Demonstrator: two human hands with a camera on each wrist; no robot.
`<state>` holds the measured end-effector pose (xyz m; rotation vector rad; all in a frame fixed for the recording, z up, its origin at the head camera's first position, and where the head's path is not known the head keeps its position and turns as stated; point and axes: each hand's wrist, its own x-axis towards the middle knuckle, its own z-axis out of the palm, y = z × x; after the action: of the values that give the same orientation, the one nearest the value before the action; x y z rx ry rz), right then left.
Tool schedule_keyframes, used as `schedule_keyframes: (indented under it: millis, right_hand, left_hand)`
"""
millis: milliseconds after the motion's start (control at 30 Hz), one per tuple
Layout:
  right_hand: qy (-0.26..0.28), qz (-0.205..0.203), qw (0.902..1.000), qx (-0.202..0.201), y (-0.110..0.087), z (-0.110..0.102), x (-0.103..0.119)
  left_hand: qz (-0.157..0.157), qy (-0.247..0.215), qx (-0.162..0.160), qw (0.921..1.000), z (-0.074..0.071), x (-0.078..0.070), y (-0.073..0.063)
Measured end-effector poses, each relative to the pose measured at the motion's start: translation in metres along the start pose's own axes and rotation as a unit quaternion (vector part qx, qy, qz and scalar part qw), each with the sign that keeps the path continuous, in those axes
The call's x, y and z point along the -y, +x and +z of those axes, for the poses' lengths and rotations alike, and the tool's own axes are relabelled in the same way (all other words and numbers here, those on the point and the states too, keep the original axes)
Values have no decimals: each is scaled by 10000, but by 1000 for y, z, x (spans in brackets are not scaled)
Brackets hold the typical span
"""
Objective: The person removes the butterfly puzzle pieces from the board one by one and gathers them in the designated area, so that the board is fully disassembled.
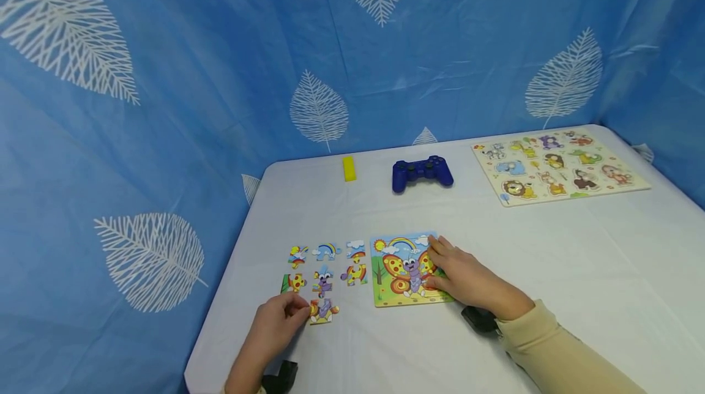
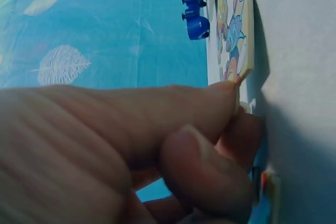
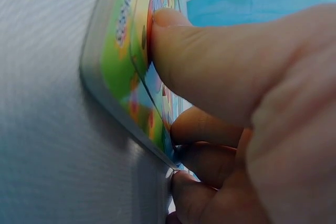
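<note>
The butterfly puzzle board [image 1: 385, 296] lies flat on the table. My right hand [image 1: 465, 275] rests on its right side, thumb [image 3: 173, 51] on the picture and other fingers near the upper right corner. Left of the board, several loose puzzle pieces lie in rows, among them a rainbow piece [image 1: 327, 251] and a butterfly-face piece [image 1: 323, 282]. My left hand [image 1: 281, 323] pinches the lowest visible puzzle piece [image 1: 324, 311] at its left edge. Up close in the left wrist view, fingertips meet at the corner of that puzzle piece [image 2: 239, 40].
At the back of the white table [image 1: 551, 259] lie a yellow block [image 1: 349, 169] and a dark blue game controller [image 1: 422, 173]. An animal puzzle board [image 1: 556, 167] is at the back right. A blue leaf-patterned curtain [image 1: 220, 76] hangs behind the table.
</note>
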<state>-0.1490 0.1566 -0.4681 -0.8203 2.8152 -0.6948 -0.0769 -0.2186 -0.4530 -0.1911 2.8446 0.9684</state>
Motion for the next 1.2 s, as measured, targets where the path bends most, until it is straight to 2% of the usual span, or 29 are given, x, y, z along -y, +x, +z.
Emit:
schedule_keyframes:
  millis: [200, 633, 733, 833, 933, 1000, 1100, 1200]
  right_hand:
    - [5, -41, 10000, -10, 1, -1, 1]
    - [-15, -74, 10000, -64, 0, -1, 0]
    - [-7, -89, 9999, -49, 0, 0, 0]
    - [22, -69, 10000, -11, 0, 0, 0]
    - [15, -52, 10000, -16, -1, 0, 0]
    - [44, -42, 10000, -41, -1, 1, -1]
    - [108, -42, 9999, -39, -1, 2, -1]
    - [109, -46, 9999, -24, 1, 2, -4]
  left_hand:
    - [109, 303, 87, 9994, -3, -3, 3]
    - [-82, 1174, 250, 9927, 2, -21, 5]
    - [-193, 1205, 172, 9924, 3, -24, 5]
    - [-200, 1256, -67, 9919, 6, -33, 4]
    - [287, 1169, -331, 9922, 15, -51, 2]
    - [778, 1084, -362, 9904, 24, -66, 1]
    - [1380, 1056, -155, 9847, 36, -88, 0]
    - [1708, 1109, 181, 9789, 46, -107, 3]
